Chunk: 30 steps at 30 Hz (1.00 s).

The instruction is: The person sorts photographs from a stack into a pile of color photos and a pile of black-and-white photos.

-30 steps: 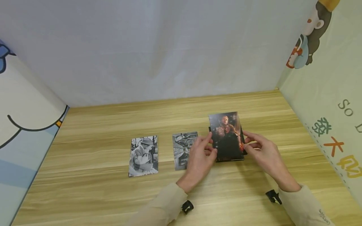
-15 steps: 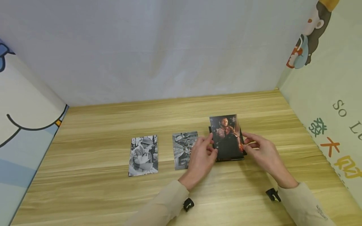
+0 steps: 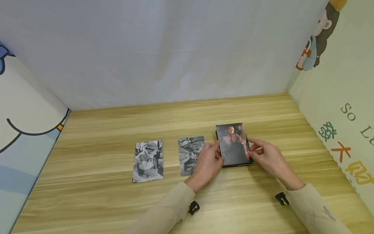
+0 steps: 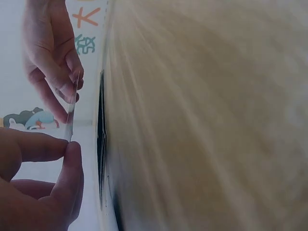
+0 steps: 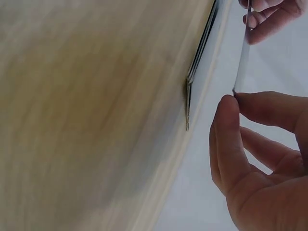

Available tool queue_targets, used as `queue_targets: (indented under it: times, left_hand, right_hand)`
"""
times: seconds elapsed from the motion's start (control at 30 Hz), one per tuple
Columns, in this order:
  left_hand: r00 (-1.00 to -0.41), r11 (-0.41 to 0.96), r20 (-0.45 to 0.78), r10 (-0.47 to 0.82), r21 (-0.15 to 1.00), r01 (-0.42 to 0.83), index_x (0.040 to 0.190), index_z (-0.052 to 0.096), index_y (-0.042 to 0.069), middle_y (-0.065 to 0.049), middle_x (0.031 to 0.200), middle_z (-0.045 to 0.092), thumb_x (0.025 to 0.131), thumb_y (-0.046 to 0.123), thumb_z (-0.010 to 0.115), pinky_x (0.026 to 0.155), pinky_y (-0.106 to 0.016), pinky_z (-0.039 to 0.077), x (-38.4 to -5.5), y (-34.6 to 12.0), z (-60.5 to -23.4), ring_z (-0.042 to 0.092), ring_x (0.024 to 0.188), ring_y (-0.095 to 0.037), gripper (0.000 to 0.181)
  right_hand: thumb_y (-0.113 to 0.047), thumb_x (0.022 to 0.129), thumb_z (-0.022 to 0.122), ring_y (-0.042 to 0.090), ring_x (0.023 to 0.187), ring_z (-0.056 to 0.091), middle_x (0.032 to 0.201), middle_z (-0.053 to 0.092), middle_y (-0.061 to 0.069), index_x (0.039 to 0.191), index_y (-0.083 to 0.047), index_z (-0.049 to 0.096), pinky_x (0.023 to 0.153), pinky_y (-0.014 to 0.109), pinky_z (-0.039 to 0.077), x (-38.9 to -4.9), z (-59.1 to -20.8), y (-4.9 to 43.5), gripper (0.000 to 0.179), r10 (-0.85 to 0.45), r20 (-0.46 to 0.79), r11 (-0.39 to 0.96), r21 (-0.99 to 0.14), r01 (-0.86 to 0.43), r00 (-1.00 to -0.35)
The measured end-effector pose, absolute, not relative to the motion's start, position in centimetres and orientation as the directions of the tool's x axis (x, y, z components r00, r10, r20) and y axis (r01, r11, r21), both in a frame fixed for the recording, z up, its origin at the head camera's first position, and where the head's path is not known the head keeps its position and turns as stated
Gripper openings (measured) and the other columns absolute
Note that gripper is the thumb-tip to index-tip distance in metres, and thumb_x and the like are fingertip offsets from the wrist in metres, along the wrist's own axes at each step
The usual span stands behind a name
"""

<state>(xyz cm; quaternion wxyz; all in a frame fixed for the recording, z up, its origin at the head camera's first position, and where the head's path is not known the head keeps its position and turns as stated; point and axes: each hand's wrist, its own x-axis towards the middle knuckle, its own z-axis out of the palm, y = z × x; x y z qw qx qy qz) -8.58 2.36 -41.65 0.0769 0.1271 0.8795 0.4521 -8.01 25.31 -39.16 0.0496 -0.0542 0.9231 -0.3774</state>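
Observation:
Both hands hold one dark glossy photo card (image 3: 233, 146) by its side edges, showing figures in warm reddish light. My left hand (image 3: 207, 162) pinches its left edge between thumb and fingers; my right hand (image 3: 268, 159) pinches the right edge. In the left wrist view the card (image 4: 71, 115) stands edge-on, slightly bowed. A gap separates it from a small stack of dark cards (image 5: 202, 48) lying on the table. From the head, the held card covers most of that stack. A black-and-white photo card (image 3: 188, 154) lies left of it, partly hidden by my left hand.
Farther left on the wood-grain table (image 3: 102, 195) lies another black-and-white photo card (image 3: 148, 161), picturing a person in a hat. A pale cloth wall (image 3: 175, 55) rises behind the table. Printed panels stand at the left (image 3: 29, 107) and right (image 3: 336, 97) sides.
The held card has come down and slightly toward me, its far edge lower in view. Glare now washes over its picture. The right hand has shifted a little left; the other cards stay put.

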Motion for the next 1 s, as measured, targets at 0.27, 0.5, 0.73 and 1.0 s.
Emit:
queue_targets:
  times: [0.27, 0.5, 0.73, 1.0]
  left_hand:
    - [-0.949, 0.602, -0.071, 0.307, 0.787, 0.135, 0.149, 0.048, -0.007, -0.007, 0.111, 0.061, 0.088, 0.002, 0.077, 0.073, -0.020, 0.051, -9.1, 2.5, -41.6, 0.059, 0.083, -0.009, 0.068]
    - [-0.939, 0.647, -0.103, 0.327, 0.749, 0.143, 0.147, 0.051, -0.009, -0.004, 0.102, 0.060, 0.088, 0.004, 0.077, 0.072, -0.025, 0.047, -9.5, 2.5, -41.9, 0.050, 0.085, -0.013, 0.066]
    - [-0.932, 0.680, -0.122, 0.340, 0.717, 0.154, 0.145, 0.052, -0.009, -0.005, 0.101, 0.061, 0.087, 0.004, 0.077, 0.073, -0.024, 0.049, -9.8, 2.6, -41.8, 0.055, 0.090, -0.015, 0.064]
    - [-0.918, 0.709, -0.125, 0.376, 0.676, 0.198, 0.111, 0.069, -0.005, -0.005, 0.091, 0.060, 0.085, 0.007, 0.080, 0.070, -0.028, 0.049, -10.3, 2.6, -41.7, 0.055, 0.085, -0.018, 0.030]
  right_hand:
    - [0.003, 0.090, 0.063, 0.030, 0.092, 0.074, 0.104, 0.070, 0.015, 0.141, 0.011, 0.055, 0.063, 0.023, 0.054, -8.5, -39.7, 25.6, 0.053, -0.165, -0.076, 0.748, -0.659, -0.074, -0.983]
    - [0.001, 0.090, 0.066, 0.025, 0.086, 0.072, 0.099, 0.071, 0.014, 0.139, 0.012, 0.056, 0.062, 0.027, 0.053, -8.9, -39.9, 25.5, 0.051, -0.190, -0.105, 0.774, -0.628, -0.083, -0.976]
    - [-0.001, 0.091, 0.067, 0.024, 0.084, 0.069, 0.097, 0.071, 0.014, 0.138, 0.013, 0.057, 0.068, 0.035, 0.055, -9.3, -39.9, 25.3, 0.050, -0.211, -0.125, 0.802, -0.589, -0.099, -0.969]
    - [-0.001, 0.088, 0.067, 0.022, 0.081, 0.062, 0.091, 0.069, 0.009, 0.135, 0.014, 0.059, 0.068, 0.035, 0.051, -9.8, -40.1, 25.2, 0.050, -0.221, -0.138, 0.829, -0.548, -0.112, -0.966]
